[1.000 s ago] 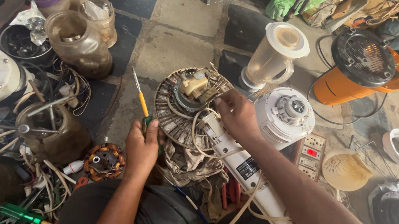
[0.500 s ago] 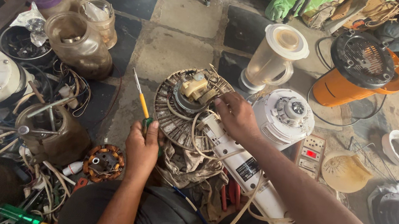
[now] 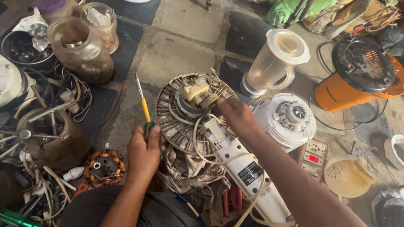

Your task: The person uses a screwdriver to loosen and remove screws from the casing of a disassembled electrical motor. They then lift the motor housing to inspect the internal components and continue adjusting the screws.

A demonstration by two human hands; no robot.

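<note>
Two hands work at the fan motor on the lap: left hand grips a screwdriver just left of the motor, right hand pinches wiring on the motor's right edge. Next, probably, the tip must meet a screw.

Left hand: forearm extended forward from the lower centre, fingers curled into a closed fist, knuckles up. Right hand: forearm reaching in diagonally from the lower right, palm down, fingers bent downward.

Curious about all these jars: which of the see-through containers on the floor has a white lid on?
The blender jug beyond the right hand; the two brownish jars at left stand open.
</note>
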